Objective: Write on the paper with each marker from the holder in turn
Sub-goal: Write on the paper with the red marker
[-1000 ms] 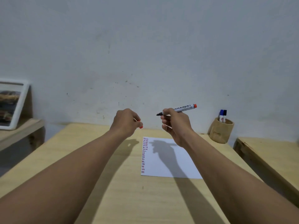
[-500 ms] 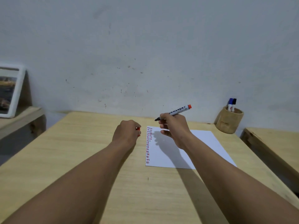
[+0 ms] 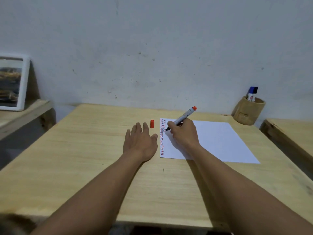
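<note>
Since the marker (image 3: 183, 117) is light, stiff and smooth-barrelled, it looks best pinched low near the tip, as the right hand (image 3: 183, 134) grips it over the paper (image 3: 216, 141). The left hand (image 3: 139, 141) lies spread, holding nothing, beside the upright red cap (image 3: 152, 123) on the surface (image 3: 84, 150).

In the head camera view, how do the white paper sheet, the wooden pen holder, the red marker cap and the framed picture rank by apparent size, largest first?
1. White paper sheet.
2. Framed picture, though cut off by the frame's edge.
3. Wooden pen holder.
4. Red marker cap, clearly smallest.
</note>
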The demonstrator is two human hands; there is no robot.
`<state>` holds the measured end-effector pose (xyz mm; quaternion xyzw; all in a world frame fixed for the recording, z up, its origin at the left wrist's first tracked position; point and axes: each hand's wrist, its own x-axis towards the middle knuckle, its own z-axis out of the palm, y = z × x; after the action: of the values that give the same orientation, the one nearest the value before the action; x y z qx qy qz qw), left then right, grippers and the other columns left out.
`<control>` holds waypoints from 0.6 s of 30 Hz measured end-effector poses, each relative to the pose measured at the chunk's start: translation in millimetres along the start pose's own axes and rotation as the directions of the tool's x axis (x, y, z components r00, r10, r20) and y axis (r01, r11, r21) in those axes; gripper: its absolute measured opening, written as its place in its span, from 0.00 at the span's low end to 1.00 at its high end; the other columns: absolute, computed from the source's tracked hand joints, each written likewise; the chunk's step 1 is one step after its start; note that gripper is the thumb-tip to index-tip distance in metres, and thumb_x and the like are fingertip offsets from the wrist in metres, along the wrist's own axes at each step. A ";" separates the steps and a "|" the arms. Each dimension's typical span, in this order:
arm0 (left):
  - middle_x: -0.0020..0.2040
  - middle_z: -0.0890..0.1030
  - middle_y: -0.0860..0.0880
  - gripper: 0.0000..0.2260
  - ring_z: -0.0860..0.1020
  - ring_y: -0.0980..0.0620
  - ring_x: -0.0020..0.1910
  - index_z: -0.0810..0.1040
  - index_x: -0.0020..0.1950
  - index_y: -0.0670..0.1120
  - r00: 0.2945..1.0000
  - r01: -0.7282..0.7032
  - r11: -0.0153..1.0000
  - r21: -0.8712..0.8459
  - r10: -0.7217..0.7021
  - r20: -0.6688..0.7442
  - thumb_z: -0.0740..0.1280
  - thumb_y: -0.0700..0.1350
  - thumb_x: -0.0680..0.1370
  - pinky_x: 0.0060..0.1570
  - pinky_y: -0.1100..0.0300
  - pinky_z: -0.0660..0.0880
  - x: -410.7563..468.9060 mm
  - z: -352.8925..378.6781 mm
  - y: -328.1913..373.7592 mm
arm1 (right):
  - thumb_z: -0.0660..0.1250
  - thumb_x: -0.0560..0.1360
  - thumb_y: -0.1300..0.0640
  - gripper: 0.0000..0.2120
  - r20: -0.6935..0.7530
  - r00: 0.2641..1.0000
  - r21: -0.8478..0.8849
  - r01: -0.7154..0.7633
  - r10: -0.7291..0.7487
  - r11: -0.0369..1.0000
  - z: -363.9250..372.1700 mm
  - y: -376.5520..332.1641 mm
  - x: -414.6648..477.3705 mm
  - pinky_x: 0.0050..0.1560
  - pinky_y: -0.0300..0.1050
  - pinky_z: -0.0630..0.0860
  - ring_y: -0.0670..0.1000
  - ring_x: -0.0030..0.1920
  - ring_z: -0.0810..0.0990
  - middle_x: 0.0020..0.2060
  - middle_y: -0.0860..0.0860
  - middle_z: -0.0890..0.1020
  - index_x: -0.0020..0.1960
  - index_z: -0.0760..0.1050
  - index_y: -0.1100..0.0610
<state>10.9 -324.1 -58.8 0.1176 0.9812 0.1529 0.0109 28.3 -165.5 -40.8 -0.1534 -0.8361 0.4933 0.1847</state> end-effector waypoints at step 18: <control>0.84 0.43 0.41 0.30 0.40 0.42 0.83 0.43 0.84 0.46 0.997 -0.027 0.992 0.121 0.018 0.074 0.42 0.58 0.85 0.80 0.44 0.39 1.0 1.8 -1.1 | 0.69 0.76 0.53 0.14 0.039 0.999 -0.113 0.028 -0.024 0.993 5.3 4.8 4.9 0.32 0.41 0.73 0.51 0.36 0.82 0.36 0.55 0.86 0.42 0.81 0.65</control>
<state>9.8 -324.4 -60.8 0.1345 0.9863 0.0883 0.0375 21.9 -165.1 -46.6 -0.1435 -0.8679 0.4455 0.1664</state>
